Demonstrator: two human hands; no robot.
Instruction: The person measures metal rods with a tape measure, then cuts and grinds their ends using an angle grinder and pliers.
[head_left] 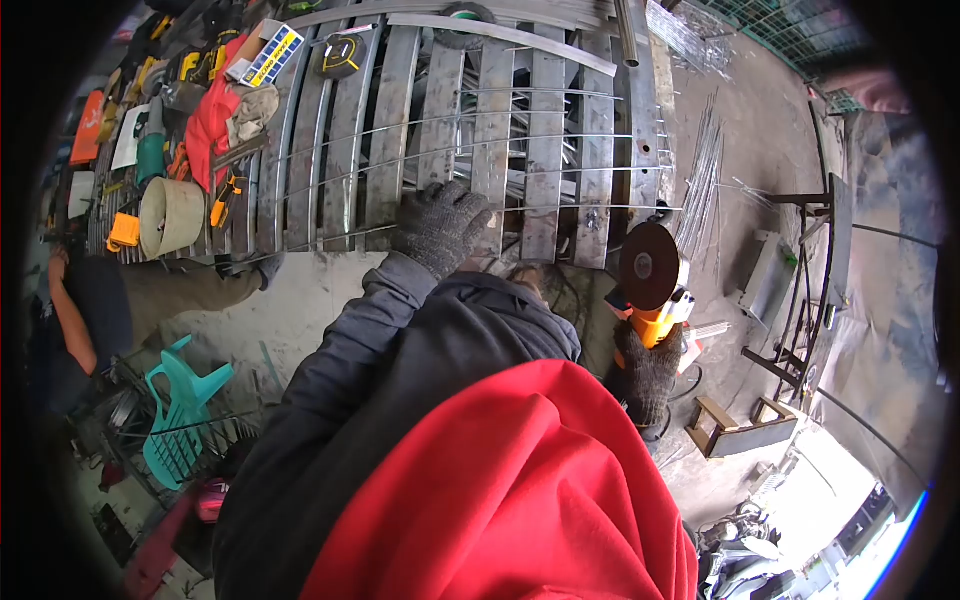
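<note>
My left hand (440, 228), in a dark grey knit glove, closes over a thin metal rod (570, 207) at the near edge of a slatted steel workbench (545, 150). The rod runs across the slats and sticks out past their right end. In my gloved right hand (640, 380) is a yellow angle grinder (655, 325), gripped by its body. Its large dark cutting disc (650, 266) stands just off the bench's right corner, close below the rod's end. More thin rods (480, 140) lie parallel across the slats farther back.
On the bench lie a tape measure (342, 55), a blind rivet box (272, 55), a beige bucket (170, 215) and assorted tools at left. Another person (120, 300) is at the left. A teal chair (185, 405) stands behind them. Loose rods (703, 160) and a metal frame (835, 250) are at right.
</note>
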